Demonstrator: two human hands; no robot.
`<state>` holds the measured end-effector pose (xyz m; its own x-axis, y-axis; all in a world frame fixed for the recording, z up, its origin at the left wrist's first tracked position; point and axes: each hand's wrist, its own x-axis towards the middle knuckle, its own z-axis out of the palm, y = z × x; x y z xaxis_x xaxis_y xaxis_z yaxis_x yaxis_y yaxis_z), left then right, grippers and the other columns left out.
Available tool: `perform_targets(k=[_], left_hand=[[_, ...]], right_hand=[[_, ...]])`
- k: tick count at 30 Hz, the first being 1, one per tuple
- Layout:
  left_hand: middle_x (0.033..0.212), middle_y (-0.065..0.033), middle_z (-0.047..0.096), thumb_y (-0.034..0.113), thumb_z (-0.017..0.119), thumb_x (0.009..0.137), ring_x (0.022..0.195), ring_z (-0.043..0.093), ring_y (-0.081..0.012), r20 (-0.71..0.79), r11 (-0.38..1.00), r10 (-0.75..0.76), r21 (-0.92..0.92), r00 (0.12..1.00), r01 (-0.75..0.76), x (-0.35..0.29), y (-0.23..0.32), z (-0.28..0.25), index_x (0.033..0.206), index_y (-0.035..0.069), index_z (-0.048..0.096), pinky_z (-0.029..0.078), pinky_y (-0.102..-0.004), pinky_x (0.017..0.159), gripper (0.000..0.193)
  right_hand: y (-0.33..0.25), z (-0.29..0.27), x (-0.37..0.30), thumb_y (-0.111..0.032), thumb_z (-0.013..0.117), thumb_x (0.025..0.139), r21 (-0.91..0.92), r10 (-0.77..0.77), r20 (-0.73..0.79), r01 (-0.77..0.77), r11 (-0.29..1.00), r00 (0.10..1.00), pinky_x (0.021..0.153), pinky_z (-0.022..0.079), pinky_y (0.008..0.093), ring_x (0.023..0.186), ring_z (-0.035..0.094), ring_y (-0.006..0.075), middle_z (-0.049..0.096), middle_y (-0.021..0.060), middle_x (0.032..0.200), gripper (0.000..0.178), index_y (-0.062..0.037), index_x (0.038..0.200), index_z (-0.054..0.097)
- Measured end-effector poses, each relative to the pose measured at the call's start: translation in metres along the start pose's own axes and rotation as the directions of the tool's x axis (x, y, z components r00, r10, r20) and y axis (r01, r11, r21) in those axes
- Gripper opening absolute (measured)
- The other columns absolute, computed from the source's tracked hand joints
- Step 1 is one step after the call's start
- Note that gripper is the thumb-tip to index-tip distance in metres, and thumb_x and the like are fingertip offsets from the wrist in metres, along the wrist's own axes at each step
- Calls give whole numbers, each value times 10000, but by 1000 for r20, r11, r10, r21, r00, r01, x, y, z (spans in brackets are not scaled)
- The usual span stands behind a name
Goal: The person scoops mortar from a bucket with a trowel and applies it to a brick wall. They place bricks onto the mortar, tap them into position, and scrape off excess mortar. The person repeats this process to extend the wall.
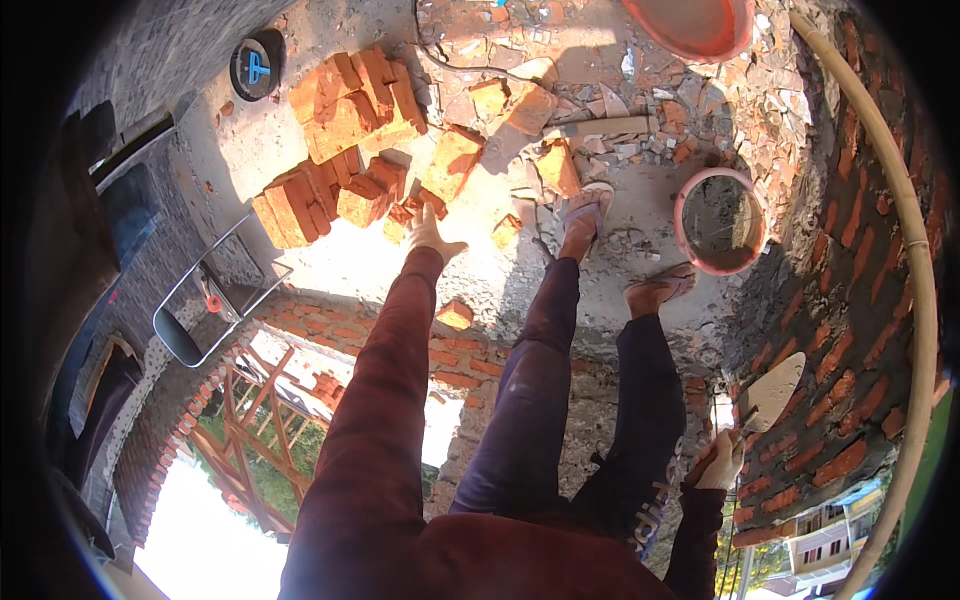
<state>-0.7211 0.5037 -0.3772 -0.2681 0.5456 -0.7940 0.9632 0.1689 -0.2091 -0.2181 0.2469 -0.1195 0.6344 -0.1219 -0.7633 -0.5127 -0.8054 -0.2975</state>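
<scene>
both hands show in my remote feed, set wide apart. the left hand (432, 238) reaches forward, its thumb spread away from the fingers, with the fingertips at a small, rough orange clay brick (398, 222); i cannot tell whether they touch it. just beyond lies a larger orange clay brick (452, 163), and to the left rises a heaped stack of orange clay bricks (350, 110) on the dusty, sunlit ground. the right hand (720, 461) is wrapped around the handle of a trowel with a pale, flat blade (773, 393), which points up beside a red brick wall with grey mortar (838, 400). i see a round, reddish tub holding something grey (683, 232) near the sandalled feet (588, 208).
</scene>
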Motion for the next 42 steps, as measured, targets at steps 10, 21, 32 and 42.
perform_targets(k=[10,21,32,42], left_hand=[[1589,-220,278,609,865,591,1463,282,-348,-245,997,-38,-80,969,19,248,-3,122,1603,57,66,264,-448,1190,1403],[1391,-126,594,438,660,927,1256,578,-343,208,-513,513,-704,833,491,-11,22,75,1437,109,508,478,-550,1063,626],[1393,-146,586,400,635,953,1242,595,-310,93,60,995,-849,37,525,-373,167,-156,1431,36,505,501,-444,1045,616],[1488,-117,515,450,803,852,1366,509,-268,637,584,733,-769,-239,-259,-460,300,-227,1517,-7,364,432,-426,1126,917]], right_hand=[[118,-149,207,-281,637,986,-883,-379,209,341,323,901,726,465,351,776,564,187,599,72,934,403,63,1187,574],[-40,47,50,-64,635,808,-464,186,610,157,872,771,665,550,320,779,644,169,639,99,954,239,-18,1030,558],[-68,-14,-176,-180,833,762,550,-461,808,-189,814,366,993,526,378,1196,624,263,616,145,1348,659,14,1329,557],[7,-82,-210,-95,829,797,971,-564,40,102,218,825,802,501,286,834,604,119,602,-13,957,323,-88,1041,617]])
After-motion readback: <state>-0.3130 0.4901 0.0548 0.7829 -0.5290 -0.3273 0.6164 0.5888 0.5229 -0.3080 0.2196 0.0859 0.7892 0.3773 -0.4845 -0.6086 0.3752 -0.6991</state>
